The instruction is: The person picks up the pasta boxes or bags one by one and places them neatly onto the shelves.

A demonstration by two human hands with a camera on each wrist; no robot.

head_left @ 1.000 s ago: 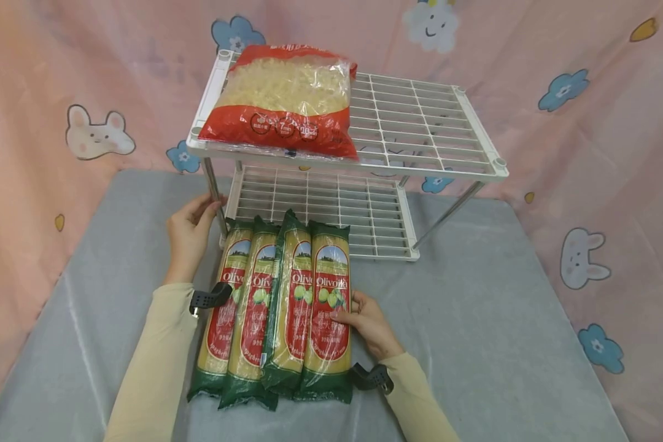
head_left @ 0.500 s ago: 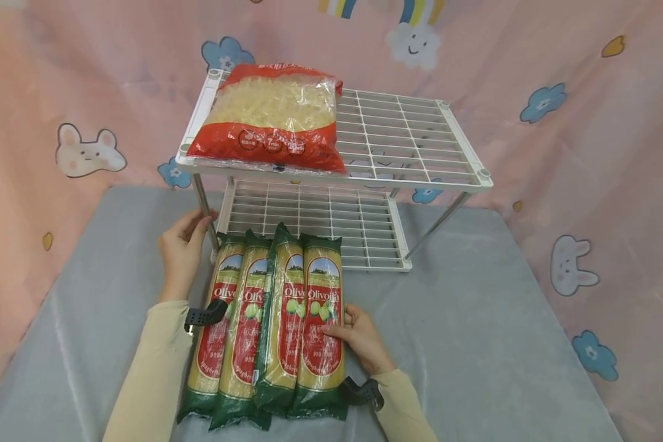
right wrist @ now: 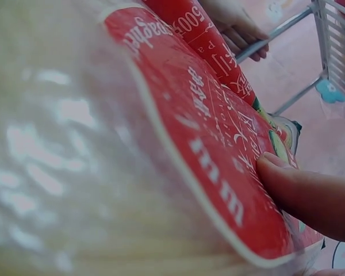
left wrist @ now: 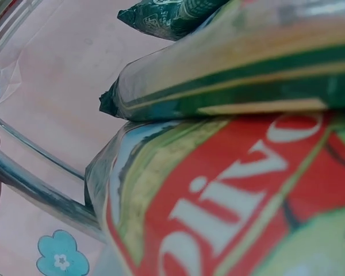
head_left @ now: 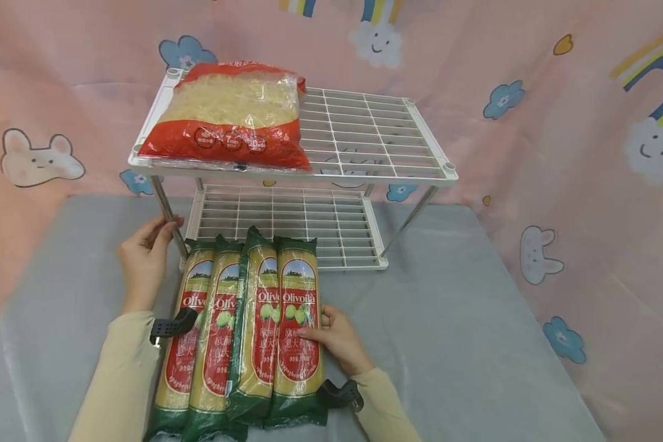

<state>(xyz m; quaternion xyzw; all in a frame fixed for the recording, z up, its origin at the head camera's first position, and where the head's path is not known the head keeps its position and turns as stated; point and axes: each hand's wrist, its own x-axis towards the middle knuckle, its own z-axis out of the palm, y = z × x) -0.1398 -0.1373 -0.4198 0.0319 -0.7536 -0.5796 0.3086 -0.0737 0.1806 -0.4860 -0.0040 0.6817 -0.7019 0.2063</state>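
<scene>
Several green-ended spaghetti packets with red labels lie side by side in front of a white wire rack (head_left: 376, 175), their far ends reaching its lower shelf. My left hand (head_left: 146, 261) holds the rack's front left metal post (head_left: 166, 205), thumb on the near side and fingertips behind it. On the right, my right hand (head_left: 339, 341) grips the rightmost spaghetti packet (head_left: 298, 319) by its edge. In the right wrist view the thumb (right wrist: 310, 195) presses on the red label, while the other fingers are mostly hidden. The left wrist view shows a packet (left wrist: 218, 195) close up beside the post (left wrist: 46, 198).
A red and clear bag of short pasta (head_left: 226, 116) lies on the left of the upper shelf. The lower shelf (head_left: 342, 227) is behind the packets. Grey cloth (head_left: 436, 319) covers the table, and a pink patterned curtain (head_left: 447, 55) hangs behind.
The head view has shifted, so the rack, packets and hands appear further left and lower. Both hands keep their places, the left on the post and the right on the rightmost packet.
</scene>
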